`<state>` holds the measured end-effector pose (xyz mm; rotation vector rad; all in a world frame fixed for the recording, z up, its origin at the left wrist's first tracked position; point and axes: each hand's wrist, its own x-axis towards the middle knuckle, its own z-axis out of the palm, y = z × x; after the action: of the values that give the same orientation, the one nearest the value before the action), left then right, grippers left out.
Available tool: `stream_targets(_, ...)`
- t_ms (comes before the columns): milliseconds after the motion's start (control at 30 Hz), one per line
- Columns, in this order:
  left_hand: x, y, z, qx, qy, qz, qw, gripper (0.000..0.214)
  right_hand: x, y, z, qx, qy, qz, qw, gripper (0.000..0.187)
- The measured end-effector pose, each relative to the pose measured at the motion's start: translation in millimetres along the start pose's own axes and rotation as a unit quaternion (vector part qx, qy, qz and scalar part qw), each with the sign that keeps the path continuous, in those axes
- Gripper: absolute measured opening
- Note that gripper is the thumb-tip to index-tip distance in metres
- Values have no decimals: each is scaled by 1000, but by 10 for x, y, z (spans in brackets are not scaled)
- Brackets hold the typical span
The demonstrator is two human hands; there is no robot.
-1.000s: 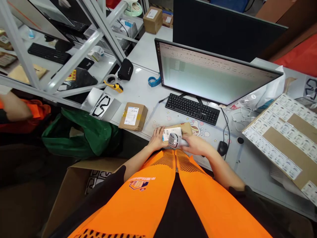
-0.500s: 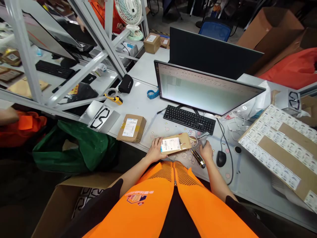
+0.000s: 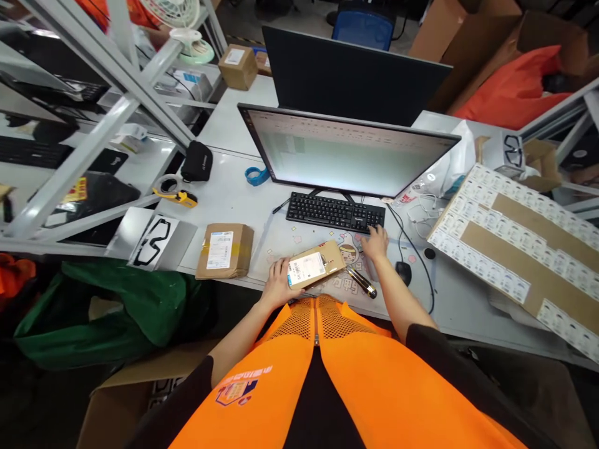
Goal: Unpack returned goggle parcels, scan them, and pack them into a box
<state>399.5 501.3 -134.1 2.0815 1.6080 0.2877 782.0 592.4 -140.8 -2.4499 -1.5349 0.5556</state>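
My left hand [image 3: 277,284] is closed on the left end of a flat cardboard parcel [image 3: 330,257], thumb along its near edge. A white shipping label [image 3: 306,268] faces up on it. Just right of the parcel lies a black and gold pen-shaped tool [image 3: 361,282]; its exact kind is unclear. My right hand [image 3: 375,243] has its fingers apart at the number pad of the black keyboard [image 3: 322,211]. Behind the keyboard stands a lit monitor [image 3: 346,153]. The black mouse [image 3: 403,272] lies right of my right forearm.
A taped cardboard box [image 3: 227,249], a grey box with a glasses picture [image 3: 159,240], a yellow tape dispenser [image 3: 180,196] and a black pouch [image 3: 196,161] stand left. A large label-covered cardboard sheet [image 3: 503,240] juts over the right side. A green bag [image 3: 135,312] sits below the desk's left edge.
My right hand has moved from the desk beside the parcel up to the keyboard; the grey object it was on no longer shows. The parcel has tilted slightly in my left hand. The view has shifted right.
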Motion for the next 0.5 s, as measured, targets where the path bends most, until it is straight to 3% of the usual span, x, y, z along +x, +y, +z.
stream_targets(133, 14, -33, 42, 2, 2, 0, 1000, 121, 252, -171, 82, -48, -86, 13, 995, 56)
stream_targets(200, 16, -37, 63, 3, 4, -5, 1000, 122, 326, -211, 153, -65, -101, 16, 993, 54)
stream_targets(367, 10, 3, 47, 0, -3, -13, 1000, 124, 433, -320, 226, -78, -82, -24, 993, 65)
stream_targets(500, 11, 57, -29, -6, -25, -22, 999, 123, 271, -420, 203, -23, -25, -48, 998, 52)
